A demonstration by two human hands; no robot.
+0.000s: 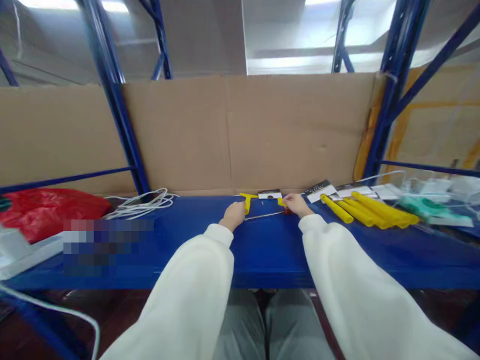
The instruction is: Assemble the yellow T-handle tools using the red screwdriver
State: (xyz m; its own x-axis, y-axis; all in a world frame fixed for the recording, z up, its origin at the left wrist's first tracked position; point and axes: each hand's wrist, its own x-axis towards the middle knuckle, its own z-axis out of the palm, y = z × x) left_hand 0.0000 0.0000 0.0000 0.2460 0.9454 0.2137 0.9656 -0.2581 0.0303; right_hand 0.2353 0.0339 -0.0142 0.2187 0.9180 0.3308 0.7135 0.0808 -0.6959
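Note:
My left hand (233, 216) is closed on a yellow T-shaped plastic piece (248, 201), whose crossbar points away from me. Pinched in the fingers of my right hand (297, 204) is a small yellow piece (280, 201), partly hidden by them. A screwdriver (265, 216) with a thin metal shaft and a red handle stretches between the two hands. Its handle sits right at my right hand; whether that hand also grips it I cannot tell. Just beyond lies a black-and-white card (269, 194), with a few tiny parts in front of it.
Several yellow tubes (369, 212) lie on the blue table (262, 255) at the right, beside more printed cards (319, 191) and a green-and-white packet (431, 207). Coiled white cable (144, 204) and a red bag (52, 207) are at the left. Cardboard (180, 135) walls the back.

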